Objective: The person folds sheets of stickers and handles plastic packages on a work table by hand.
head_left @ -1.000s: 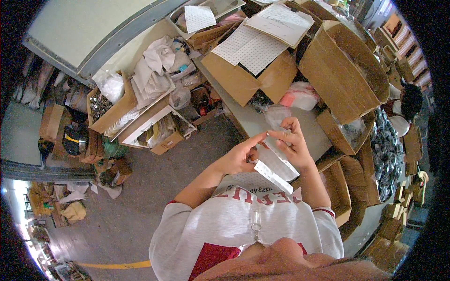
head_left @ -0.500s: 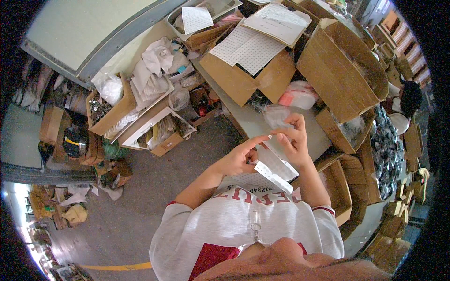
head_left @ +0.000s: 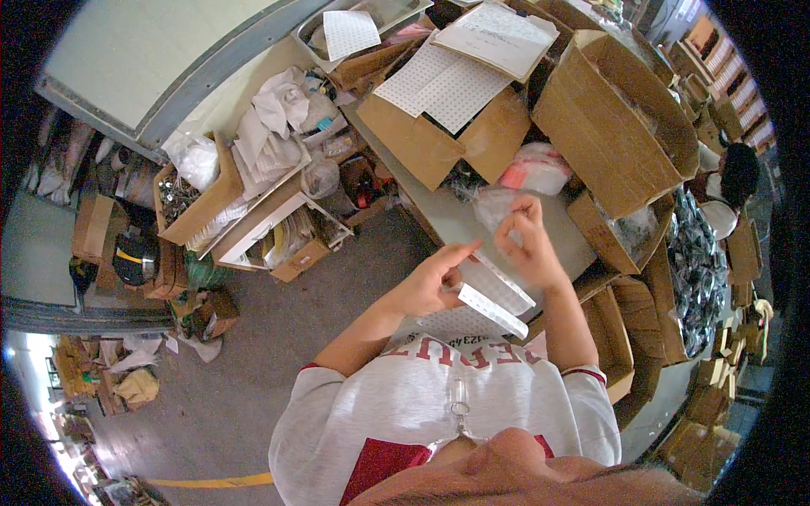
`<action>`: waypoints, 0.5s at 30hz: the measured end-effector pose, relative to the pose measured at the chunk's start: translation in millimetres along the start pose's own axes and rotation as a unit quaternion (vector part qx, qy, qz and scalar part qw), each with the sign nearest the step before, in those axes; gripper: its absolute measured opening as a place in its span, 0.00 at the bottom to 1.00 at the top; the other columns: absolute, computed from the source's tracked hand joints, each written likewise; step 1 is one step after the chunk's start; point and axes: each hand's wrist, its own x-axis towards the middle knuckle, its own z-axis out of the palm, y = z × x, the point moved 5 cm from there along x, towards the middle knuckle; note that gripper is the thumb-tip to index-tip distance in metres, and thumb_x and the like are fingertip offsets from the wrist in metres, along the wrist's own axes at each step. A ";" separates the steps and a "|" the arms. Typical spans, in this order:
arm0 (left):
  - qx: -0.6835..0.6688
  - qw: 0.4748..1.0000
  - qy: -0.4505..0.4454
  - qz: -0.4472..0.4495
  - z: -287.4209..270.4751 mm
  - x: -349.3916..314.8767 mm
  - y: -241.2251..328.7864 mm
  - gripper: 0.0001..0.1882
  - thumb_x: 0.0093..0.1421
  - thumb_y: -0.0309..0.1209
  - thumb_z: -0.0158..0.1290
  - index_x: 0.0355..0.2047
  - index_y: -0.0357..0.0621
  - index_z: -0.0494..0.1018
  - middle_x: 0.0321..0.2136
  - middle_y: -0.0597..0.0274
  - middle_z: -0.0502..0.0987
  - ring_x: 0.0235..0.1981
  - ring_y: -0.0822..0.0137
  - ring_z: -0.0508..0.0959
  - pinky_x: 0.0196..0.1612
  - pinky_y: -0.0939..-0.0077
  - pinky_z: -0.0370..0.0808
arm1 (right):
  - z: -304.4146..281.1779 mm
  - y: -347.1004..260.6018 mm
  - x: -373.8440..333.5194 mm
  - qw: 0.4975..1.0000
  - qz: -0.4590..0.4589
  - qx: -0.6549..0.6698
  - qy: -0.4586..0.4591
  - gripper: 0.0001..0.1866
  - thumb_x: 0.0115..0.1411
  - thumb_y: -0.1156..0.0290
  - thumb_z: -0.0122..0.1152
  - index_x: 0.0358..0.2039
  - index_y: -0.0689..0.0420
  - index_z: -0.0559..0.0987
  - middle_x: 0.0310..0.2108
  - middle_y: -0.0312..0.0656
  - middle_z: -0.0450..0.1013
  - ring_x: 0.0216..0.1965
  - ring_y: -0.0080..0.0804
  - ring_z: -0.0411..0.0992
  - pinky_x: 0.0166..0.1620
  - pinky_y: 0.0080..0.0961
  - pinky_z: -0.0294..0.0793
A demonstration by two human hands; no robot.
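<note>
A bent white sheet with small printed marks point(head_left: 494, 312), like a label sheet, is held in my left hand point(head_left: 434, 280) in front of my chest. The fingers of that hand are closed on its left end, and the sheet's two edges curl upward. My right hand point(head_left: 527, 249) is raised just beyond the sheet, apart from it, with thumb and fingers pinched together and slightly smeared by motion. Anything between those fingertips is too small to make out. Right by them, on the grey table, lies a clear plastic bag point(head_left: 491, 207).
Beyond the bag are clear packets with red point(head_left: 537, 171) and an open carton with printed sheets point(head_left: 456, 84) on it. Large cardboard boxes point(head_left: 603, 126) crowd the right, next to a heap of black wrapped pieces point(head_left: 696, 270). Cartons of papers point(head_left: 274, 228) stand at left.
My right hand has drawn away from my left fingertips, slightly up beside the clear bag. A small white dot seen earlier at my left fingertip no longer shows there. The sheet has tilted slightly.
</note>
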 end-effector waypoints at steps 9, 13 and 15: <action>-0.054 0.997 0.054 -0.014 -13.6 -13.1 -9.0 0.47 0.44 0.15 0.62 0.63 0.49 0.53 0.49 0.66 0.64 0.27 0.81 0.63 0.29 0.89 0.63 | 5.6 248.9 -47.9 0.870 0.326 -0.370 0.023 0.12 0.50 0.63 0.59 0.35 0.51 0.77 0.51 0.50 0.60 0.51 0.51 0.58 0.52 0.51 0.58; -0.094 0.993 0.065 -0.014 -20.8 -19.1 -19.1 0.47 0.43 0.15 0.62 0.63 0.47 0.53 0.49 0.66 0.64 0.28 0.82 0.63 0.30 0.89 0.63 | 5.4 231.4 -45.0 0.871 0.344 -0.350 0.011 0.14 0.50 0.60 0.60 0.37 0.49 0.76 0.52 0.50 0.58 0.52 0.53 0.57 0.51 0.52 0.58; -0.105 0.992 0.067 -0.031 -23.3 -20.1 -19.6 0.47 0.43 0.15 0.62 0.63 0.46 0.53 0.49 0.66 0.64 0.27 0.82 0.63 0.30 0.89 0.64 | -3.7 209.6 -46.2 0.835 0.423 -0.351 0.027 0.20 0.47 0.60 0.63 0.41 0.48 0.74 0.54 0.50 0.56 0.54 0.53 0.55 0.51 0.55 0.58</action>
